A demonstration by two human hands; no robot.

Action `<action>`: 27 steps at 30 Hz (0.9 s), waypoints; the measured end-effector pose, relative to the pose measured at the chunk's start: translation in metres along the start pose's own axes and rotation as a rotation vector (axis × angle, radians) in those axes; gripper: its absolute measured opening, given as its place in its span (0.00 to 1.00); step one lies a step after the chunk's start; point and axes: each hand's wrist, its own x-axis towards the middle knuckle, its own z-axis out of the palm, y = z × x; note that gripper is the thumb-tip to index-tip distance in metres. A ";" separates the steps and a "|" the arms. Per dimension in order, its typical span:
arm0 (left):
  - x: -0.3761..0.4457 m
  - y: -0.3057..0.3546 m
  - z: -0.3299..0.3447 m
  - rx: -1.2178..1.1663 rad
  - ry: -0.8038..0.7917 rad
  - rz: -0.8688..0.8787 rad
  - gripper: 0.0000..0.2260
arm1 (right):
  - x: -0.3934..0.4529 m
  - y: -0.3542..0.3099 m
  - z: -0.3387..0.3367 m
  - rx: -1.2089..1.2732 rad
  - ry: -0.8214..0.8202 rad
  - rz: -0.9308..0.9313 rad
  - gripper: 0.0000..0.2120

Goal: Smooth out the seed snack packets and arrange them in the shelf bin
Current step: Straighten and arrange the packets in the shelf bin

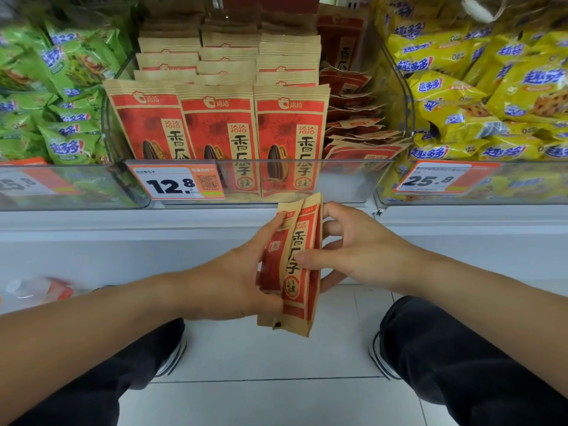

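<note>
A red and tan seed snack packet [296, 290] stands upright on its edge in front of the shelf, below the bin. My left hand [233, 278] grips it from the left, fingers curled round its side. My right hand [353, 250] pinches its right side, thumb on the front face. The clear shelf bin [347, 179] holds three neat rows of upright packets [218, 124] on its left. A loose heap of packets [356, 118] lies flat and crooked on its right.
A bin of green snack bags [61, 96] stands to the left and one of yellow bags [479, 96] to the right. Price tags [178, 182] hang on the bin fronts. A white shelf ledge [123, 235] runs below. My knees flank the tiled floor.
</note>
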 end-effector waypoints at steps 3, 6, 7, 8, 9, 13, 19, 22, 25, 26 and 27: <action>0.001 0.000 -0.004 -0.036 -0.040 0.028 0.53 | -0.001 0.000 -0.002 -0.002 -0.002 -0.004 0.20; 0.001 0.000 -0.007 -0.055 -0.073 0.039 0.52 | -0.002 -0.001 -0.003 0.005 -0.005 -0.013 0.19; 0.001 0.000 -0.008 -0.063 -0.082 0.040 0.52 | -0.002 -0.001 -0.003 0.004 -0.005 -0.016 0.20; 0.001 0.000 -0.009 -0.067 -0.087 0.045 0.52 | -0.003 -0.001 -0.002 0.005 -0.004 -0.019 0.20; 0.000 0.001 -0.010 -0.070 -0.093 0.054 0.52 | -0.003 -0.002 -0.002 0.004 -0.003 -0.022 0.20; -0.003 0.008 -0.010 -0.146 -0.091 0.121 0.43 | -0.004 0.000 -0.001 0.024 0.005 -0.050 0.20; -0.008 0.022 -0.009 0.001 -0.030 0.141 0.42 | -0.010 0.001 -0.006 -0.222 0.005 -0.203 0.20; -0.011 0.027 -0.012 -0.044 -0.051 0.096 0.33 | -0.010 0.001 -0.011 -0.384 0.214 -0.285 0.16; -0.014 0.032 -0.014 -0.146 -0.103 0.149 0.23 | -0.010 0.000 -0.019 -0.407 0.374 -0.327 0.24; -0.015 0.034 -0.014 -0.164 -0.122 0.174 0.20 | -0.011 -0.002 -0.021 -0.387 0.380 -0.337 0.28; -0.017 0.036 -0.015 -0.173 -0.128 0.196 0.15 | -0.015 -0.004 -0.025 -0.353 0.356 -0.347 0.32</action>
